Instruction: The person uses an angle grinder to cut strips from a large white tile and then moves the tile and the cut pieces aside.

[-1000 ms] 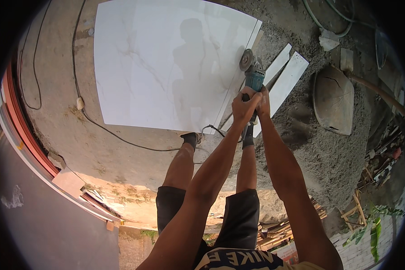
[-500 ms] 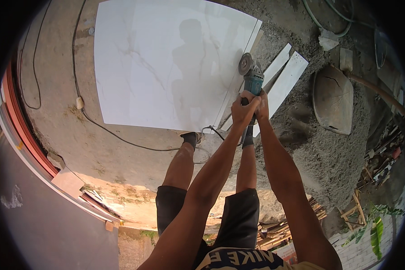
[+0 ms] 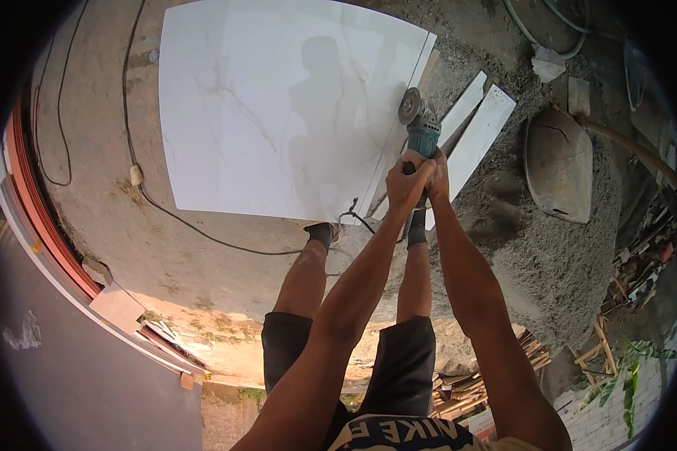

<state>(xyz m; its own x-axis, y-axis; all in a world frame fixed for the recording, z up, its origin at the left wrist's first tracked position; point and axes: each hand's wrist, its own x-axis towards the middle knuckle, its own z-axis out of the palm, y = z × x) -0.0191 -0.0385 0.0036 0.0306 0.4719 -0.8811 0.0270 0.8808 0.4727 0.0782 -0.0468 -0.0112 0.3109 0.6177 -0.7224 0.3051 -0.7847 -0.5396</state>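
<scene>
An angle grinder [image 3: 421, 131] with a teal body and a round disc is over the right part of a large white marble-look tile [image 3: 248, 113], close to a long straight line along the tile's right edge. My left hand [image 3: 407, 182] and my right hand [image 3: 437, 176] are closed together on the grinder's body, my left thumb across its top. Whether the disc touches the tile I cannot tell. A dark power cord [image 3: 365, 222] loops from below the grinder. Narrow white tile strips [image 3: 483, 135] lie just to the right. A shadow falls on the large tile.
A worn shovel head [image 3: 559, 165] with a long wooden handle [image 3: 632, 150] rests on grey sand [image 3: 549, 278] at the right. A green hose [image 3: 545, 37] lies at the top right. A cable with a pale connector [image 3: 136, 175] runs along the concrete at the left. Wood scraps [image 3: 489, 372] lie lower right.
The grinder's disc has moved slightly toward me along the line since a second ago. A bend of the cord beside my left foot now rises a little higher. Both hands keep their hold.
</scene>
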